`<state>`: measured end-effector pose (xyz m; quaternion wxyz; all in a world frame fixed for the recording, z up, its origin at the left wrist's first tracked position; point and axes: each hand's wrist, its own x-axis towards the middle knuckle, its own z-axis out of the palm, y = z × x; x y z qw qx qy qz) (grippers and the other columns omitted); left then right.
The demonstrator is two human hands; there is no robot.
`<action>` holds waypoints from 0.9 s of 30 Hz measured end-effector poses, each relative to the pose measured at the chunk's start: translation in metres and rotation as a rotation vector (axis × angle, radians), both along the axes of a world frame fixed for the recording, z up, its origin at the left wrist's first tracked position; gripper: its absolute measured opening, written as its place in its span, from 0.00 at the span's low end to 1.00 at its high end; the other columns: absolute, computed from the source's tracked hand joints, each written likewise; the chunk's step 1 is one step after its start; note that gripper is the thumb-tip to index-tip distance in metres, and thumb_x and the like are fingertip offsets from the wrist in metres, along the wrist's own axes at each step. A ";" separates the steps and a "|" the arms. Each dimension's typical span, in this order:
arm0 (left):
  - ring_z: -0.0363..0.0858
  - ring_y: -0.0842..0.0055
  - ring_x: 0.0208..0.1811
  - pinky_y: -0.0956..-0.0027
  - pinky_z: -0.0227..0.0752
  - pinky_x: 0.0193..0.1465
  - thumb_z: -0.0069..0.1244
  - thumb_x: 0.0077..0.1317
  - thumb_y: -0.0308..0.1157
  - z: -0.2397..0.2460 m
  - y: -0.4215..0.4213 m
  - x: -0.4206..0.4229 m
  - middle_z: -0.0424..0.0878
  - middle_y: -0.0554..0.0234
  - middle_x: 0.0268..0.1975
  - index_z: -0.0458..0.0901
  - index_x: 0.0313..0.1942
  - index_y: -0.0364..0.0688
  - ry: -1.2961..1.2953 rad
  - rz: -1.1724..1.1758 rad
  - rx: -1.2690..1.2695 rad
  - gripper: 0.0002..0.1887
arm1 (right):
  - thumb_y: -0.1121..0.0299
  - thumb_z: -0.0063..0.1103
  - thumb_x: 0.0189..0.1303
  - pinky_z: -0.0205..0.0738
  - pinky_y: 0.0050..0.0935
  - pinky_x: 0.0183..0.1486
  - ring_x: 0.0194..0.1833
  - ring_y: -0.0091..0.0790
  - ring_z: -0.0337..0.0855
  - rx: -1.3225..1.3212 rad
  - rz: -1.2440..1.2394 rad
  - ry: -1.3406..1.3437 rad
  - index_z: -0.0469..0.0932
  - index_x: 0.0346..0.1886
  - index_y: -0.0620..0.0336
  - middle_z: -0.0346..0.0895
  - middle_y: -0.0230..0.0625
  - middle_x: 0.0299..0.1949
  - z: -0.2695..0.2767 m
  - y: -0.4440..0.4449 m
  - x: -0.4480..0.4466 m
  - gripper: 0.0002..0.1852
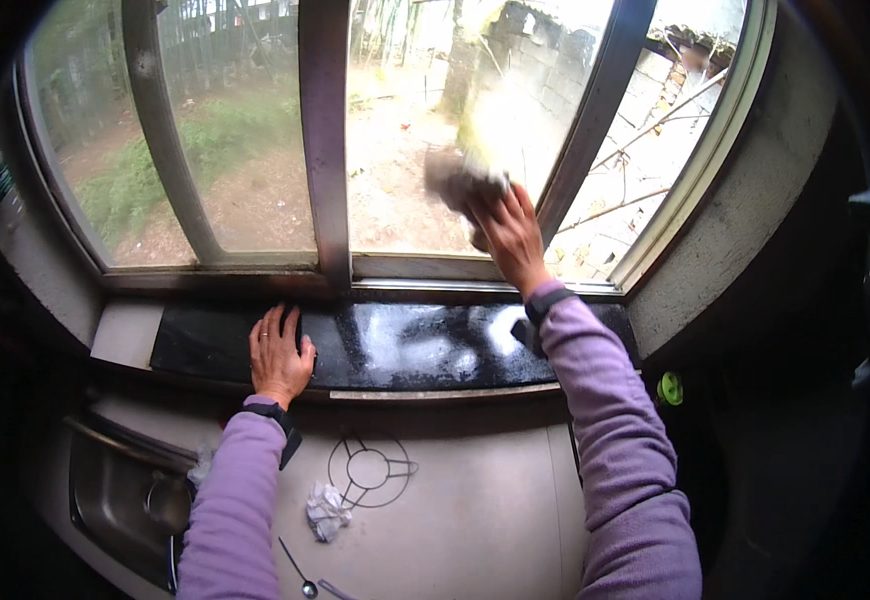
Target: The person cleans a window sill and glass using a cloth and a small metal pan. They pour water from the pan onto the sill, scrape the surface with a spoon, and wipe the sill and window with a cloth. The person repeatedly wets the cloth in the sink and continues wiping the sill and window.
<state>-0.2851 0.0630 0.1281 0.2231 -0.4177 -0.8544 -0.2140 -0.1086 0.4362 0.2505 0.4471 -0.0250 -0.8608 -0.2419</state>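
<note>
My right hand (508,234) is raised to the window and presses a bunched grey-brown cloth (456,180) towards the lower part of a glass pane (405,120). The cloth is blurred, and my fingers hide part of it. Below, my left hand (279,352) rests flat on the wet, shiny black stone sill (435,345), fingers spread and holding nothing. A ring is on one of its fingers. Dark bands circle both wrists over purple sleeves.
A steel sink (123,495) is set into the pale countertop (480,480) at lower left. A round wire rack (369,468), a crumpled white tissue (327,512) and a spoon (307,585) lie on the counter. Window frame posts (326,135) stand between the panes. A green object (670,388) is at right.
</note>
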 end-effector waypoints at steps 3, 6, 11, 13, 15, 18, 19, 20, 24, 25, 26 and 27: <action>0.65 0.57 0.70 0.53 0.54 0.75 0.51 0.64 0.37 0.002 -0.001 0.001 0.70 0.49 0.67 0.72 0.65 0.42 -0.018 0.008 -0.018 0.28 | 0.76 0.57 0.59 0.65 0.47 0.73 0.65 0.50 0.75 -0.138 0.002 0.099 0.81 0.54 0.61 0.79 0.47 0.59 -0.033 0.006 0.050 0.19; 0.66 0.57 0.70 0.53 0.55 0.74 0.52 0.64 0.37 0.003 -0.002 0.002 0.71 0.49 0.66 0.72 0.65 0.42 -0.022 -0.008 0.009 0.28 | 0.77 0.60 0.60 0.77 0.45 0.60 0.57 0.59 0.80 -0.226 0.054 0.398 0.75 0.60 0.70 0.80 0.55 0.55 0.015 0.030 0.080 0.23; 0.66 0.56 0.69 0.53 0.55 0.74 0.53 0.63 0.35 0.003 0.000 0.001 0.71 0.49 0.66 0.73 0.64 0.42 -0.034 0.011 0.002 0.28 | 0.60 0.46 0.76 0.77 0.38 0.61 0.55 0.36 0.80 -1.701 0.903 0.670 0.72 0.62 0.60 0.79 0.39 0.55 0.131 0.119 0.103 0.19; 0.66 0.57 0.70 0.54 0.54 0.75 0.54 0.61 0.37 0.003 0.000 0.002 0.72 0.49 0.66 0.74 0.63 0.42 -0.039 0.018 0.014 0.28 | 0.49 0.45 0.76 0.79 0.35 0.58 0.53 0.34 0.82 -1.809 1.280 0.279 0.75 0.60 0.57 0.80 0.37 0.52 0.144 0.143 0.083 0.23; 0.66 0.58 0.70 0.54 0.54 0.75 0.54 0.61 0.37 0.004 0.000 0.003 0.72 0.50 0.66 0.74 0.64 0.43 -0.041 0.015 0.022 0.29 | 0.44 0.44 0.76 0.81 0.33 0.51 0.47 0.33 0.84 -1.809 1.578 -0.090 0.77 0.58 0.56 0.82 0.37 0.49 0.148 0.155 0.064 0.26; 0.66 0.58 0.70 0.54 0.54 0.75 0.54 0.61 0.36 0.006 0.000 0.004 0.71 0.51 0.66 0.74 0.64 0.43 -0.057 0.023 0.012 0.29 | 0.46 0.46 0.76 0.85 0.31 0.45 0.42 0.35 0.87 -1.684 1.295 0.177 0.77 0.57 0.57 0.83 0.39 0.48 0.139 0.159 0.038 0.24; 0.66 0.58 0.70 0.54 0.54 0.75 0.54 0.61 0.36 0.007 0.000 0.005 0.72 0.51 0.66 0.74 0.64 0.43 -0.058 0.024 0.008 0.29 | 0.51 0.48 0.77 0.86 0.32 0.47 0.45 0.37 0.87 -1.496 1.160 0.154 0.76 0.58 0.58 0.83 0.41 0.49 0.136 0.162 0.030 0.22; 0.66 0.58 0.70 0.54 0.54 0.75 0.54 0.61 0.36 0.008 0.001 0.005 0.72 0.52 0.66 0.74 0.64 0.44 -0.059 0.024 0.005 0.29 | 0.61 0.51 0.76 0.86 0.34 0.51 0.49 0.38 0.87 -1.557 1.042 0.175 0.75 0.60 0.61 0.82 0.43 0.51 0.127 0.164 0.030 0.18; 0.66 0.57 0.70 0.55 0.55 0.75 0.53 0.61 0.34 0.012 0.001 0.006 0.71 0.53 0.67 0.74 0.64 0.44 -0.060 0.014 -0.028 0.28 | 0.64 0.51 0.76 0.86 0.36 0.52 0.51 0.39 0.86 -1.622 0.907 0.086 0.72 0.63 0.60 0.81 0.43 0.53 0.089 0.193 0.026 0.18; 0.66 0.57 0.70 0.55 0.55 0.75 0.52 0.62 0.33 0.013 0.001 0.007 0.71 0.54 0.67 0.74 0.64 0.44 -0.060 0.014 -0.034 0.28 | 0.64 0.51 0.76 0.86 0.36 0.52 0.51 0.39 0.86 -1.672 0.952 0.065 0.72 0.63 0.60 0.81 0.43 0.53 0.075 0.201 0.025 0.18; 0.66 0.57 0.70 0.55 0.55 0.74 0.52 0.62 0.33 0.014 0.001 0.007 0.70 0.54 0.67 0.73 0.65 0.44 -0.066 0.018 -0.043 0.28 | 0.64 0.51 0.76 0.86 0.36 0.52 0.51 0.38 0.86 -1.687 0.928 0.060 0.72 0.63 0.60 0.81 0.43 0.53 0.062 0.209 0.024 0.18; 0.66 0.57 0.70 0.55 0.55 0.74 0.52 0.62 0.33 0.014 0.001 0.008 0.70 0.54 0.68 0.73 0.65 0.44 -0.069 0.017 -0.052 0.28 | 0.64 0.51 0.76 0.86 0.36 0.52 0.51 0.38 0.86 -1.698 0.883 0.064 0.72 0.63 0.60 0.81 0.43 0.53 0.046 0.215 0.025 0.18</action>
